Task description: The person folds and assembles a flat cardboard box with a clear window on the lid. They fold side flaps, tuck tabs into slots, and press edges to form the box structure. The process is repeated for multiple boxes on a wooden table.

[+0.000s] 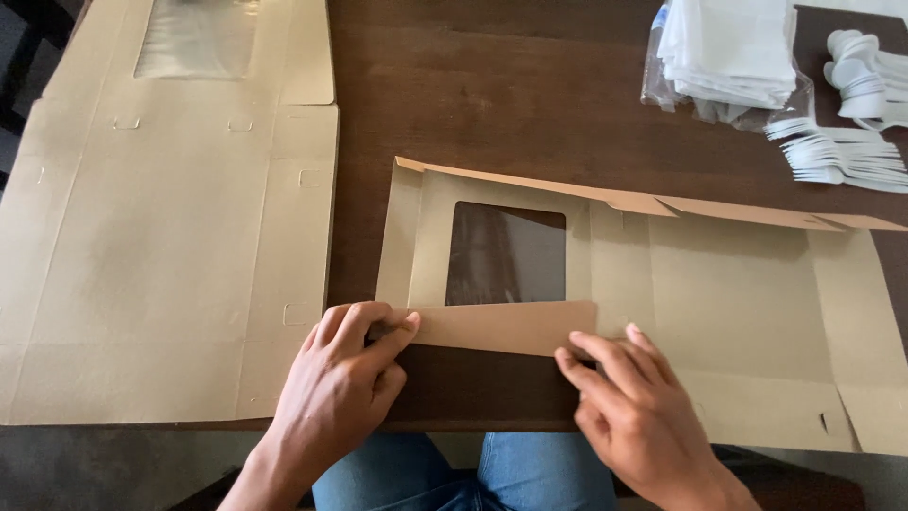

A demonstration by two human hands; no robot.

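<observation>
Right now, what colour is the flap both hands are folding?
Kraft brown flap, plain, unprinted; head view.
</observation>
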